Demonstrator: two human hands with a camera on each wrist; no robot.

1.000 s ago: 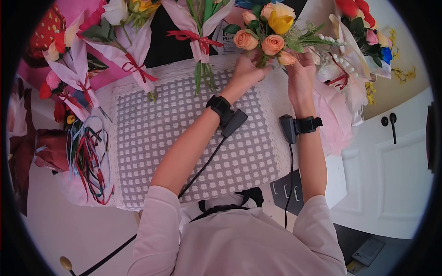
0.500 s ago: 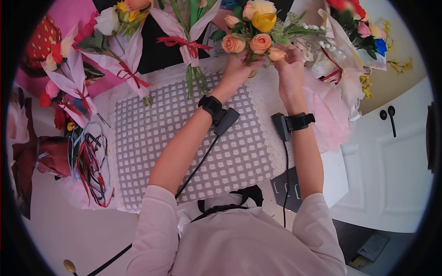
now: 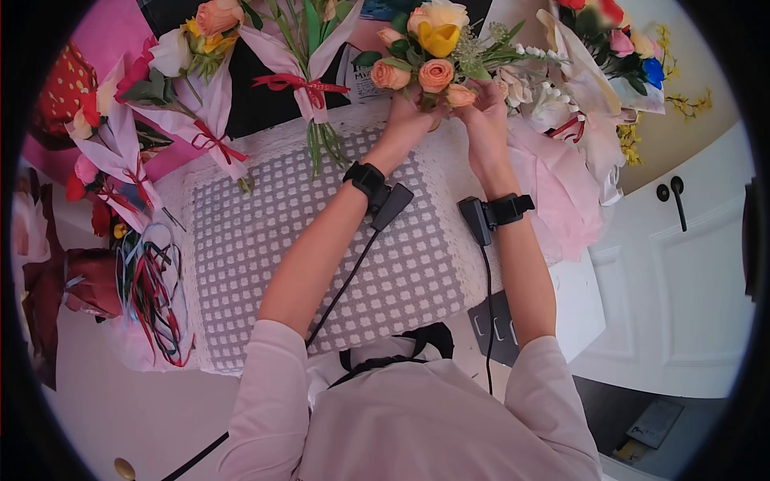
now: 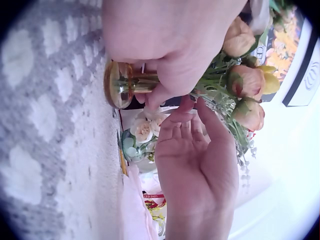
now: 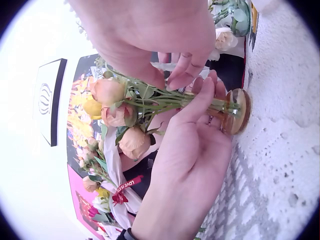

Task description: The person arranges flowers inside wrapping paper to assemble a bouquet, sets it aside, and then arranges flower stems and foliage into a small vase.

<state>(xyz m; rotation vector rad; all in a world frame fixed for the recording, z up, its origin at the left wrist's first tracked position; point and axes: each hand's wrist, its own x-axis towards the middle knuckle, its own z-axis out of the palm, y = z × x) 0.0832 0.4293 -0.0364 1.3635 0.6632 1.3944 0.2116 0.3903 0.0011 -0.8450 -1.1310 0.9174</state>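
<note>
A small amber glass vase (image 5: 237, 111) stands on the white lace cloth, holding stems of orange roses (image 3: 435, 75) and a yellow tulip (image 3: 439, 38). The left hand (image 3: 409, 124) curls round its neck, as the right wrist view shows of the left hand (image 5: 190, 160). Just above the vase's mouth, the right hand (image 3: 486, 124) has thumb and fingertips together at the green stems (image 5: 155, 100); in the left wrist view this right hand (image 4: 197, 165) faces the left hand (image 4: 165, 45). The exact stem between its fingertips is partly hidden.
Pink-wrapped bouquets with a red ribbon (image 3: 309, 86) lie left of the vase. Ribbons (image 3: 152, 297) hang at the cloth's left edge. Pink paper (image 3: 553, 188) and a wrapped bunch with a blue flower (image 3: 652, 73) are on the right. A grey checked cushion (image 3: 313, 248) lies in front.
The head view has shifted, so hands, flowers and table appear further left. The right hand has come slightly closer to the left hand; the left hand's hold looks the same.
</note>
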